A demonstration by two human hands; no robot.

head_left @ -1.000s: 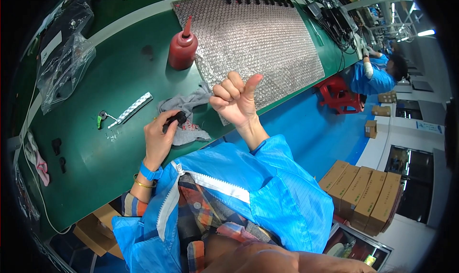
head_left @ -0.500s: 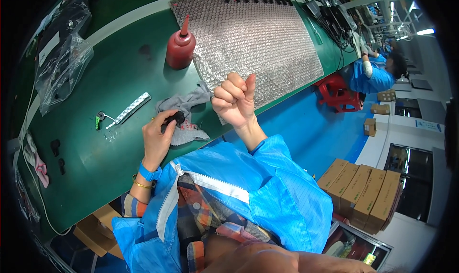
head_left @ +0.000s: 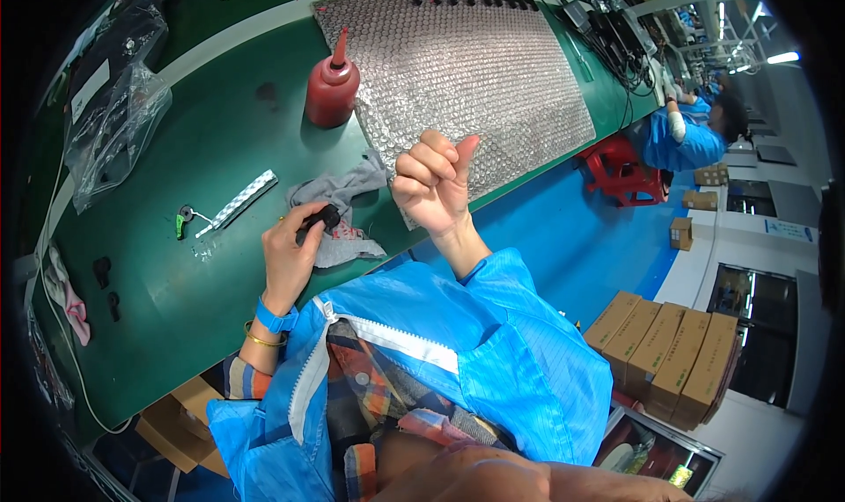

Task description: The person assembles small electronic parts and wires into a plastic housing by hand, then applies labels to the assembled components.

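Observation:
My left hand (head_left: pixel 292 249) rests on the green workbench (head_left: pixel 202 150) and grips a small black part (head_left: pixel 320 219) just over a crumpled grey cloth (head_left: pixel 345 205). My right hand (head_left: pixel 433 185) is raised above the bench edge in a closed fist with the thumb up, holding nothing that I can see. A red squeeze bottle (head_left: pixel 332 83) stands upright beyond the cloth, beside a sheet of bubble wrap (head_left: pixel 475 71).
A silvery flat strip (head_left: pixel 236 203) and a small green-tipped tool (head_left: pixel 183 222) lie left of my left hand. Clear plastic bags (head_left: pixel 114 124) sit at the far left. Another person in blue (head_left: pixel 682 132) works at the bench's far end near a red stool (head_left: pixel 620 172). Cardboard boxes (head_left: pixel 673 348) stand on the floor.
My right hand has curled from a loose thumbs-up into a tighter fist and shifted slightly right. My left hand has stayed on the black part.

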